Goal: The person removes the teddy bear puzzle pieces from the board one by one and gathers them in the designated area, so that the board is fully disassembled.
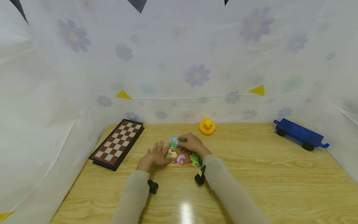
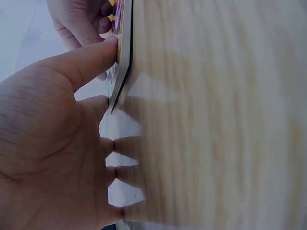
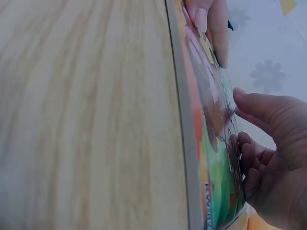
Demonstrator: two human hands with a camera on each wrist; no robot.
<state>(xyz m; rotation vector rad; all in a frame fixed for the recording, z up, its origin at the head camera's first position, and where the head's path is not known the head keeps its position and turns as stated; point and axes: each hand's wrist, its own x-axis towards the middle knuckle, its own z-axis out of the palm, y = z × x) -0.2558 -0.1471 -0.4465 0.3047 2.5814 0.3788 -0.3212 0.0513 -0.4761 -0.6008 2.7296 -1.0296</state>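
Bear jigsaw point(image 1: 181, 160) steadied, apparently against sliding, by left hand point(image 1: 155, 157), fingers spread; atop jigsaw, right hand point(image 1: 193, 144) curled, whether anything is gripped cannot be told.

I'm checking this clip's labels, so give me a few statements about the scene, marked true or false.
1. The left hand and the right hand are both at the bear picture. True.
2. The yellow duck stands between the checkered board and the blue cart. True.
3. The checkered board lies right of both hands. False: it lies to their left.
4. The right hand holds the yellow duck. False: it is at the bear picture.
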